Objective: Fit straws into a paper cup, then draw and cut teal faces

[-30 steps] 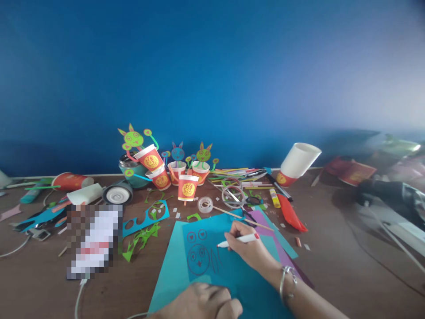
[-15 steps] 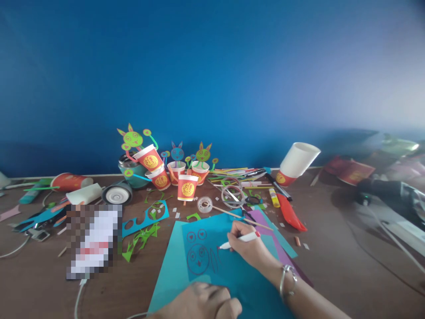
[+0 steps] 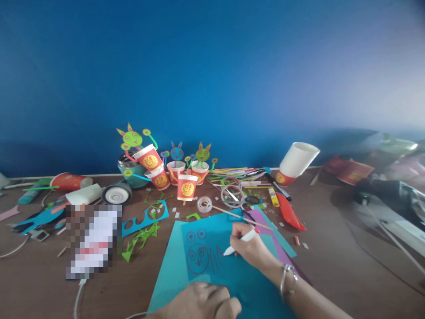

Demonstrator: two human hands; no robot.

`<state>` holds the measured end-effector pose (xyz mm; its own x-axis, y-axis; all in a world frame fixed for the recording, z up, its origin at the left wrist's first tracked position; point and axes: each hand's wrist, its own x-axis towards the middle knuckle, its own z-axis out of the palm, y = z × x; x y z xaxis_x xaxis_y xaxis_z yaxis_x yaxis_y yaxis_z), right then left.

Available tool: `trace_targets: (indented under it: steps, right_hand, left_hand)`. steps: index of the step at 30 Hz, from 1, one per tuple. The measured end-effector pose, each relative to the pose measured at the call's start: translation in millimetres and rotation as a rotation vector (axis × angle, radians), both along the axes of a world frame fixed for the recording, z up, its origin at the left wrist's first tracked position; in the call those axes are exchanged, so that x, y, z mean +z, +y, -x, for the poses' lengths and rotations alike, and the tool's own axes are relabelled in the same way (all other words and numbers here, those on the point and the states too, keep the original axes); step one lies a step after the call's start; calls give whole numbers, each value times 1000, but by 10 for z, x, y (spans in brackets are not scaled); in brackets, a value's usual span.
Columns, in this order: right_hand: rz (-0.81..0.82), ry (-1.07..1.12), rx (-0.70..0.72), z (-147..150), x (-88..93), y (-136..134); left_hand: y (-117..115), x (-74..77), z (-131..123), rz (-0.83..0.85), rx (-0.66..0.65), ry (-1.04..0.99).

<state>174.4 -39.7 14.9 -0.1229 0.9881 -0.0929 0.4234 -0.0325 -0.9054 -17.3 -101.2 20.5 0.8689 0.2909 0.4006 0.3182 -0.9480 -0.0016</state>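
Note:
My right hand [image 3: 249,247] grips a white marker with a red end [image 3: 241,241], its tip touching a blue paper sheet [image 3: 232,274]. On the sheet are drawn a round face [image 3: 198,258], two small circles with hearts [image 3: 196,234] and some upright strokes [image 3: 215,259] beside the face. At the near edge of the same sheet rests my left hand [image 3: 202,302], its fingers curled, pressing the paper down. A bangle sits on my right wrist [image 3: 287,280].
Red paper cups with paper bunny figures [image 3: 166,168] stand at the back of the brown table [image 3: 332,266]. Tape roll [image 3: 204,204], scissors [image 3: 237,197], glue stick [image 3: 274,197], straws, paper scraps and a tipped white cup [image 3: 298,163] lie around. A pixelated patch [image 3: 91,241] sits left.
My right hand has tilted the marker and slid its tip down and slightly right, adding strokes beside the drawn face. My left hand has stayed put.

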Motion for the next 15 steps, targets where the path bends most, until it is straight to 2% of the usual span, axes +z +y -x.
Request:
trace_targets:
  steps: [15]
  right_hand:
    - [61,38,66,-5,11,-22]
  left_hand:
    - [-5,3,3,-17,22,60]
